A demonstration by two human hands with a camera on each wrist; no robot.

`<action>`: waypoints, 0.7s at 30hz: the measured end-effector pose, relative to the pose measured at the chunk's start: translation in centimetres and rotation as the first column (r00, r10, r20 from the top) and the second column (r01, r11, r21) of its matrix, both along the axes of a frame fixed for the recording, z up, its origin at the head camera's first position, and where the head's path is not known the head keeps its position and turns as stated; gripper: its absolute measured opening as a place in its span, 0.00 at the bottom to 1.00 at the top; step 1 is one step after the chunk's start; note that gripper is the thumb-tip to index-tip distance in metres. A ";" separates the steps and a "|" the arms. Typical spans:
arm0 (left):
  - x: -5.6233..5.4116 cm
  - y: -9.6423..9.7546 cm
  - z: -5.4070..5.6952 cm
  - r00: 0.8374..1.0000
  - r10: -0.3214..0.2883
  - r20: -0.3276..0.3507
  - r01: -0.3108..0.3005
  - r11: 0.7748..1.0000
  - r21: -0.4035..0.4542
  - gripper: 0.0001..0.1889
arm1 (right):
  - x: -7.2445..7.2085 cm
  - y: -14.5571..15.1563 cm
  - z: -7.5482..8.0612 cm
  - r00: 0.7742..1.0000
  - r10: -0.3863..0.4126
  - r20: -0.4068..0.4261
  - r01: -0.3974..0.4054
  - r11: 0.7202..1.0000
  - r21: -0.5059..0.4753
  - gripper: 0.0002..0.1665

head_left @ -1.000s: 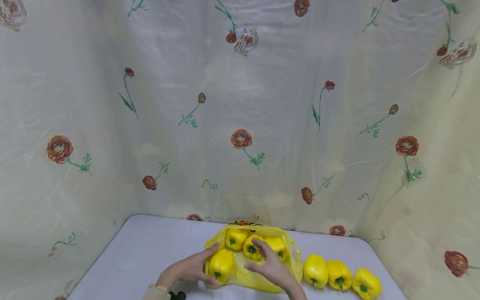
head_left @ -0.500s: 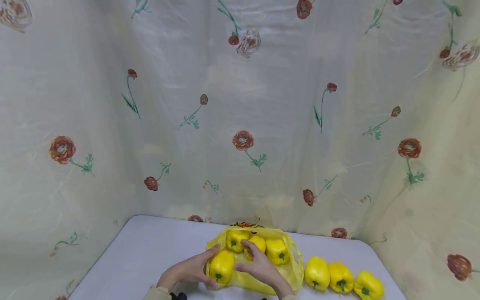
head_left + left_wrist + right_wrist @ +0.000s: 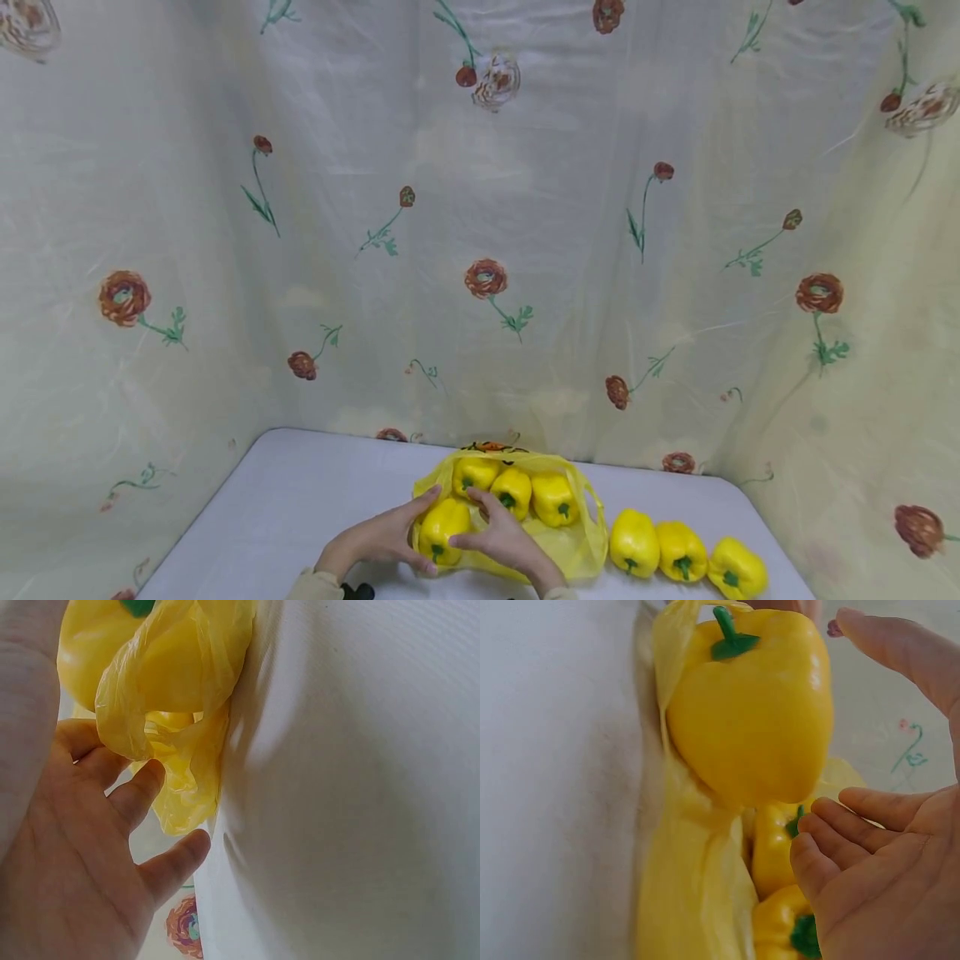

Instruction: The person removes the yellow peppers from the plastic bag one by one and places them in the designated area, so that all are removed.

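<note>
A yellow plastic bag (image 3: pixel 562 546) lies on its side with its mouth toward me, several yellow bell peppers inside. At its left front sits one bell pepper (image 3: pixel 444 530), green stem toward me. My left hand (image 3: pixel 382 537) curves beside that pepper at the bag's left edge. In the left wrist view its fingers (image 3: pixel 139 796) are spread and relaxed against the loose plastic. My right hand (image 3: pixel 504 537) reaches in from the right, thumb and fingers spread close to the same pepper. The right wrist view shows the right palm (image 3: pixel 900 862) facing the pepper, fingers slightly bent.
Three more bell peppers (image 3: pixel 681 552) stand in a row right of the bag on the white table (image 3: pixel 315 475). Farther in the bag are three peppers (image 3: pixel 553 498) side by side. A flower-printed curtain (image 3: pixel 480 208) encloses the back and sides. Small black round objects (image 3: pixel 360 592) show near my left wrist.
My right hand has moved left and toward me, from in front of the rear peppers to beside the front-left pepper. My left hand has stayed about where it was.
</note>
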State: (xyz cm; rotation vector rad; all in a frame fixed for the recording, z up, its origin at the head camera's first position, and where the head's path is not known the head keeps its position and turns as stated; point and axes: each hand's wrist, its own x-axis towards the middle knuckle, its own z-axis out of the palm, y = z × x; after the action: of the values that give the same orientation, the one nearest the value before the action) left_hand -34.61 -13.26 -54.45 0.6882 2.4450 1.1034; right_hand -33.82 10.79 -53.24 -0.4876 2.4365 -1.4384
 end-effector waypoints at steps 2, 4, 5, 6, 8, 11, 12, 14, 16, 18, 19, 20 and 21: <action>0.0 -0.1 0.0 1.000 -0.003 0.005 0.003 1.000 0.007 0.59 | 0.0 -0.2 -0.3 1.000 0.009 -0.005 -0.009 1.000 0.003 0.54; 0.0 -0.1 0.0 1.000 -0.003 0.007 0.002 1.000 0.013 0.59 | 0.0 -0.4 -0.5 1.000 0.019 -0.020 -0.019 1.000 0.005 0.54; 0.0 -0.1 0.0 1.000 0.000 0.008 0.000 1.000 0.012 0.59 | -0.1 -0.5 -0.7 0.999 0.023 -0.027 -0.023 1.000 0.008 0.54; 0.0 -0.1 0.0 1.000 0.002 0.008 -0.002 1.000 0.012 0.59 | 0.0 -0.6 -0.7 0.999 0.027 -0.031 -0.027 1.000 0.010 0.54; 0.0 0.0 0.0 1.000 0.007 0.006 -0.007 1.000 0.009 0.59 | 0.0 -0.9 -0.9 0.999 0.030 -0.041 -0.030 0.999 0.016 0.54; -0.1 0.0 -0.1 1.000 0.009 0.000 -0.009 1.000 0.002 0.59 | 0.0 -1.1 -1.1 0.998 0.037 -0.049 -0.036 0.999 0.025 0.55; -0.1 0.0 -0.1 1.000 0.009 -0.001 -0.009 1.000 0.002 0.59 | 0.0 -1.2 -1.2 0.998 0.039 -0.051 -0.038 0.999 0.028 0.55; -0.1 -0.1 -0.1 1.000 0.004 -0.001 -0.004 1.000 0.006 0.59 | -0.1 -1.3 -1.4 0.998 0.041 -0.053 -0.040 0.999 0.035 0.55; -0.1 -0.1 -0.1 1.000 0.000 0.000 0.000 1.000 0.010 0.59 | -0.2 -1.4 -1.7 0.997 0.045 -0.055 -0.043 0.998 0.037 0.54; 0.0 -0.1 -0.1 1.000 -0.003 0.005 0.003 1.000 0.015 0.59 | -0.4 -1.4 -2.0 0.997 0.048 -0.056 -0.046 0.998 0.036 0.52; 0.0 0.0 0.0 1.000 -0.004 0.006 0.004 1.000 0.016 0.59 | -0.5 -1.4 -2.1 0.997 0.050 -0.056 -0.048 0.998 0.034 0.52; 0.0 0.0 0.0 1.000 -0.004 0.007 0.004 1.000 0.016 0.59 | -0.5 -1.4 -2.2 0.997 0.052 -0.055 -0.050 0.998 0.029 0.51; 0.0 0.0 0.0 1.000 -0.002 0.008 0.002 1.000 0.015 0.59 | -0.6 -1.4 -2.2 0.997 0.055 -0.059 -0.054 0.998 0.023 0.51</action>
State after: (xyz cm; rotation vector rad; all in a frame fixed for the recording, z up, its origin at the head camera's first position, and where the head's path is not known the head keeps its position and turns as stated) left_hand -34.61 -13.28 -54.45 0.6893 2.4315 1.1222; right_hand -34.38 9.40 -55.49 -0.5958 2.4615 -1.3936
